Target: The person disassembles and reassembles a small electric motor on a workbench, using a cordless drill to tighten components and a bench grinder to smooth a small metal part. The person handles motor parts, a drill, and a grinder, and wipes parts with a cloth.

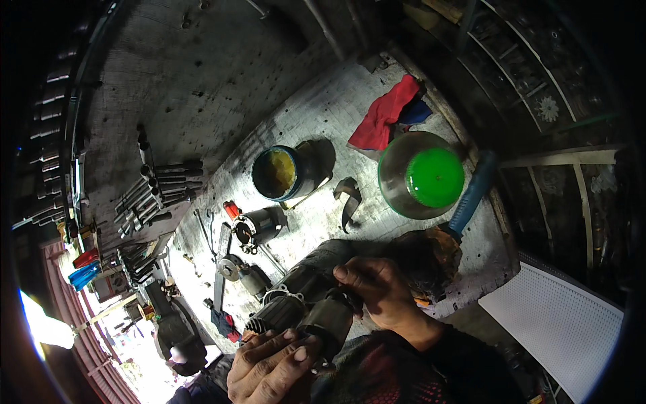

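Observation:
Low in the view, I hold a dark metal starter motor (pixel 326 324) tilted between both hands. My left hand (pixel 272 369) has its fingers closed over the near end of the cylinder. Round its far end, my right hand (pixel 383 293) grips with the thumb on top. A ridged, gear-like part (pixel 279 311) with a lugged rim lies close against its left side; whether it is joined is hard to tell. Just beyond is a dark cylinder (pixel 328 256) on the workbench (pixel 313 151).
An open metal housing (pixel 259 227), a blue tin of yellowish grease (pixel 277 173), and a bent strap (pixel 348 202) stand on the bench. A green-topped container (pixel 434 176), red cloth (pixel 387 116) and blue-handled brush (pixel 473 195) are rightward. Wrenches (pixel 204 232) and a vise (pixel 178 330) are left.

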`<control>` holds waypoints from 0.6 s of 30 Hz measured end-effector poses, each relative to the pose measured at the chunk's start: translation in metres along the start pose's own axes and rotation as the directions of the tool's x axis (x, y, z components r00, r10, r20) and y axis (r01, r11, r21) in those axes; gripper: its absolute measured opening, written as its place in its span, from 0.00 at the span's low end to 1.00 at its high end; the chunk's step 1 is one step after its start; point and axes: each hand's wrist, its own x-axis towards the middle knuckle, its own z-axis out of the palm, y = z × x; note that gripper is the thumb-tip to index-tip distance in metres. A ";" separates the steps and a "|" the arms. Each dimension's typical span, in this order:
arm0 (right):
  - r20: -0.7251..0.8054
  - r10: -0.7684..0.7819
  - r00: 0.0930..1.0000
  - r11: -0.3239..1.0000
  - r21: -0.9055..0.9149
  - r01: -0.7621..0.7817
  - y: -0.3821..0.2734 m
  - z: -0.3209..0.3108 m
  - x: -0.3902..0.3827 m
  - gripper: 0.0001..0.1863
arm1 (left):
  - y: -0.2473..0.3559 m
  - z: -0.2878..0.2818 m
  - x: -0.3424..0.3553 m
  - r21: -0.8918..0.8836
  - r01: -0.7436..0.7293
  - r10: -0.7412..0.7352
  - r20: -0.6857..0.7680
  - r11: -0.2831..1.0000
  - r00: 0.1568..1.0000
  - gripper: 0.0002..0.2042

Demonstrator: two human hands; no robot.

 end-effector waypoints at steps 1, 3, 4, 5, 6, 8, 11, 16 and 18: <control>-0.054 -0.025 0.998 0.998 -0.067 0.021 0.001 0.002 0.001 0.20 | -0.001 0.000 0.000 0.003 0.001 -0.001 0.004 1.000 1.000 0.27; -0.098 -0.103 0.990 0.982 -0.167 0.085 0.001 0.008 0.001 0.21 | -0.004 -0.001 -0.002 -0.018 0.033 -0.031 0.107 0.999 0.994 0.24; -0.121 -0.110 0.987 0.973 -0.218 0.082 0.001 0.010 0.000 0.21 | -0.004 0.000 -0.004 -0.030 0.053 -0.047 0.165 0.998 0.985 0.23; -0.138 -0.236 0.962 0.894 -0.418 0.160 0.000 0.011 0.000 0.16 | -0.004 0.001 -0.006 0.061 0.086 -0.092 0.117 0.994 0.989 0.24; -0.113 -0.295 0.949 0.892 -0.390 0.231 -0.001 0.012 -0.002 0.16 | -0.002 0.003 -0.008 0.153 0.120 -0.131 0.060 0.981 0.990 0.25; -0.096 -0.355 0.930 0.864 -0.413 0.288 -0.003 0.013 -0.005 0.15 | -0.001 0.004 -0.010 0.264 0.148 -0.157 0.011 0.953 0.988 0.27; -0.076 -0.221 0.972 0.934 -0.304 0.189 -0.003 0.011 -0.008 0.15 | -0.002 -0.001 -0.007 0.199 0.116 -0.138 0.099 0.973 0.986 0.23; 0.023 -0.049 0.999 0.985 0.169 0.045 0.003 0.004 -0.009 0.13 | -0.006 -0.001 0.000 0.002 0.073 -0.072 0.200 0.997 0.977 0.17; 0.059 -0.035 0.998 0.981 0.193 0.023 0.006 0.000 -0.009 0.13 | -0.005 0.005 -0.002 0.150 0.064 -0.063 -0.008 0.987 0.998 0.17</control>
